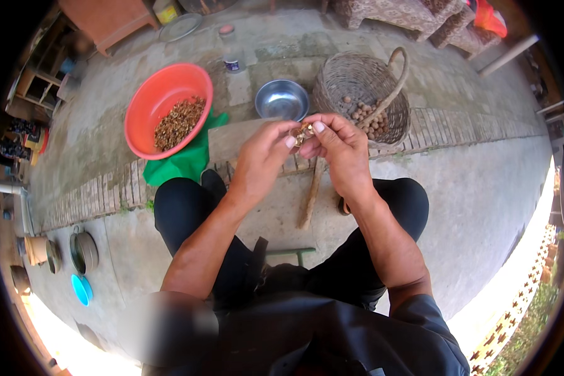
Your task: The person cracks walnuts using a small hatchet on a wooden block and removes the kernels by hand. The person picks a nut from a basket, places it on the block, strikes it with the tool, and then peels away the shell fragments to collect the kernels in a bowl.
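My left hand [269, 152] and my right hand [340, 148] meet in front of me, both gripping a cracked walnut [303, 135] between fingers and thumbs. Just beyond them a shiny metal bowl [282, 99] rests on the ground. At the left, a large red plastic basin [138, 105] holds a heap of broken walnut pieces [178, 123]. To the right stands a wicker basket [340, 70] with a looped handle and whole walnuts [373, 121] at its bottom. A wooden stick [312, 199], perhaps a handle, lies below my hands; its upper end is hidden.
Green cloth [183, 164] lies under the basin. A flat board [225, 141] is beneath my left hand. Beyond are a clear plastic jar [233, 54] and a round metal lid [181, 27]. A brick edging crosses the floor. Pots and a blue basin [82, 289] stand far left.
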A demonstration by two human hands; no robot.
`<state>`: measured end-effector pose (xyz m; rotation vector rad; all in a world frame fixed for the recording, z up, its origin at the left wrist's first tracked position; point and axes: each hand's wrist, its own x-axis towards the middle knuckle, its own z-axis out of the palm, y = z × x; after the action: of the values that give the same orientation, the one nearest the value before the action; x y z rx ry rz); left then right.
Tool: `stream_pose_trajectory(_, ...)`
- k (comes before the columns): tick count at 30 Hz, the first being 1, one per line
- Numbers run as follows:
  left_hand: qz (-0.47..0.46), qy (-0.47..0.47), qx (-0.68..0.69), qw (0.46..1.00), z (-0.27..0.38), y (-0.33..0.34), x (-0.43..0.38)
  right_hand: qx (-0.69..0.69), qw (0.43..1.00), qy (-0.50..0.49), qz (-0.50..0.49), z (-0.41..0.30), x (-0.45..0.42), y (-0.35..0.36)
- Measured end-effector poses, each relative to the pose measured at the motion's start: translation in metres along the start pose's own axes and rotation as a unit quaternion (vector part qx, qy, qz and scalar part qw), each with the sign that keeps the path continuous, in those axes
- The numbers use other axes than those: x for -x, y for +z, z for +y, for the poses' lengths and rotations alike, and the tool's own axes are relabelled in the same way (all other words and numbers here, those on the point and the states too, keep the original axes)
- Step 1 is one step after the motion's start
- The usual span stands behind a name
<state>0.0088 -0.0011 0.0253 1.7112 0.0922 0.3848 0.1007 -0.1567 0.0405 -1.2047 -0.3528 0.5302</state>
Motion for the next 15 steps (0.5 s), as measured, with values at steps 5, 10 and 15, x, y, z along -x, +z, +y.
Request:
stream_pose_trajectory(5,-0.009,-0.009,0.064,0.998,-0.001,0.001,0.0,-0.087,0.995,0.041,-0.017,-0.002,-0.001,-0.004)
stream_pose_trajectory(10,-0.016,-0.008,0.094,0.995,-0.007,0.0,-0.002,-0.159,0.984,0.076,-0.036,-0.001,-0.004,-0.009)
stream_pose_trajectory(15,-0.016,-0.008,0.111,0.994,-0.008,0.0,-0.002,-0.23,0.966,0.103,-0.052,0.0,-0.006,-0.013)
